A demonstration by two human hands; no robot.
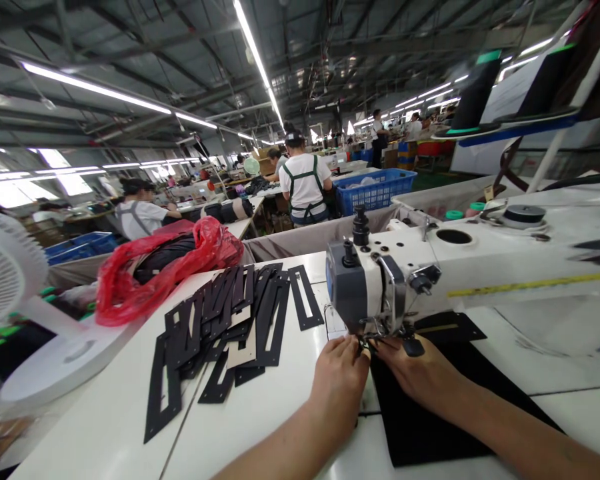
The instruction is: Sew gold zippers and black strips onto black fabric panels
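Note:
My left hand (341, 373) is closed in a pinch just left of the needle area of a white sewing machine (510, 260). What its fingertips hold is too small to make out. My right hand (413, 367) reaches in from the other side, over a black fabric panel (430, 427), and its fingertips come together close to the left ones beneath the machine head (363, 287). The head partly covers the right fingers, so what they pinch is hidden. Behind the right hand, a black piece with a slot (453, 327) lies flat on the machine bed.
Left on the white table (105, 427) lies a pile of black slotted frames (230, 320). Beyond it sits a red plastic bag (215, 243) with dark material. A white fan (55, 360) stands at the left edge. Thread cones (475, 97) rise at upper right; co-workers sit farther back.

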